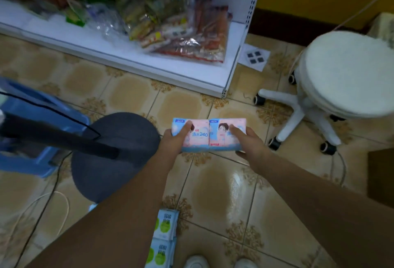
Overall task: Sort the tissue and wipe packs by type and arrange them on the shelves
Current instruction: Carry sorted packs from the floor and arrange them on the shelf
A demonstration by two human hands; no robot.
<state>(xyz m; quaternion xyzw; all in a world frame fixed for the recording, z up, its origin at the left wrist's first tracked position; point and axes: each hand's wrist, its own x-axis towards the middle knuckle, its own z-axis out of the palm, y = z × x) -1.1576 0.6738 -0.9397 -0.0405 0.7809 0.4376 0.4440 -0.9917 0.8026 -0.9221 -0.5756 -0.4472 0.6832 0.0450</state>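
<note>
Judging from the head view, the task is only partly advanced. Two pink packs (209, 135), soft and rectangular in glossy printed film, are held side by side above the tiled floor (213, 193); the left hand (173, 140) grips the left end and the right hand (247, 139) the right end, thumbs pressed on top. White and green packs (164, 238) are left stacked on the floor near the feet. On the white metal shelf (191, 71) only crinkled snack bags (170, 26) are seen, so the arranging seems mostly undone.
</note>
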